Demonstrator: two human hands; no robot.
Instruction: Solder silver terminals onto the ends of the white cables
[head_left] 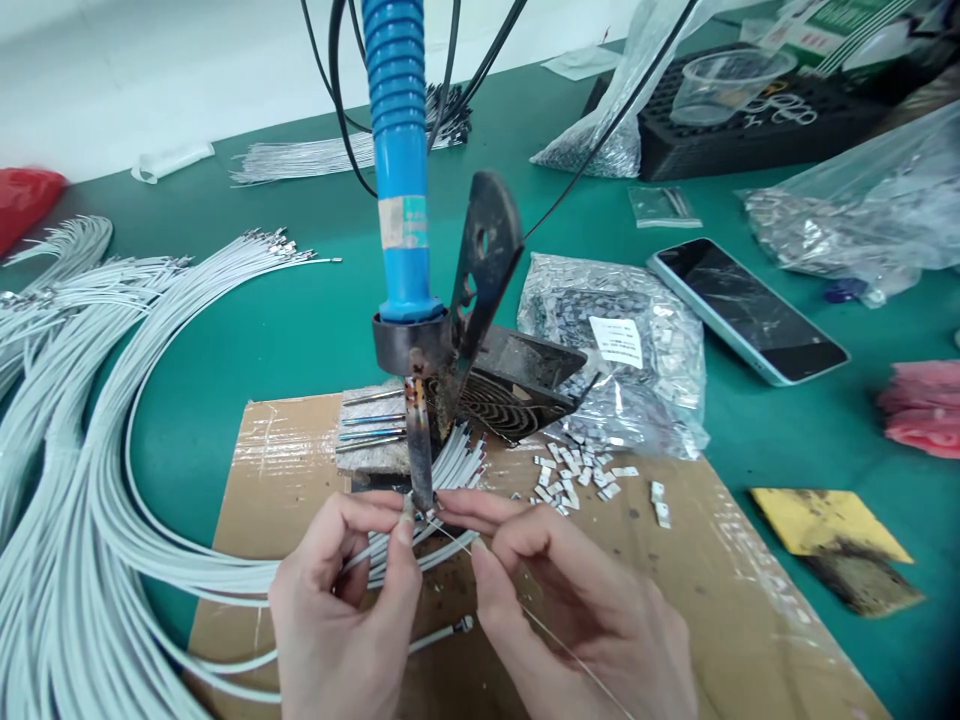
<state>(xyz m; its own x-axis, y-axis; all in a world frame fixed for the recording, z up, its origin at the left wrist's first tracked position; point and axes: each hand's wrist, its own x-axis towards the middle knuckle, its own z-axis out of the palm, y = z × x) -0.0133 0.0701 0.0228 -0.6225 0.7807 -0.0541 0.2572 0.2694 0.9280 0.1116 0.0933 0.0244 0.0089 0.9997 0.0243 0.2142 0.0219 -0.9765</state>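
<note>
My left hand [352, 600] is closed in a pinch on a small whitish piece [407, 506], mostly covered by the fingertips, right beside the tip of a soldering iron. The blue-handled soldering iron [399, 150] points straight down from a metal clamp. Between the fingers of my right hand [577, 600] runs a thin solder wire [559, 637], its upper end at the iron's tip. White cables [202, 565] pass beneath and behind my left hand. One cable end with a small metal connector [463, 625] lies between both hands.
Cardboard [637, 600] covers the green table [225, 350]. Small white parts [574, 475] are scattered right of the iron, near a plastic bag [615, 350]. A phone [750, 310], a scorched yellow sponge [832, 525] and a black tray [697, 150] are farther right. Cable bundles [67, 480] fill the left.
</note>
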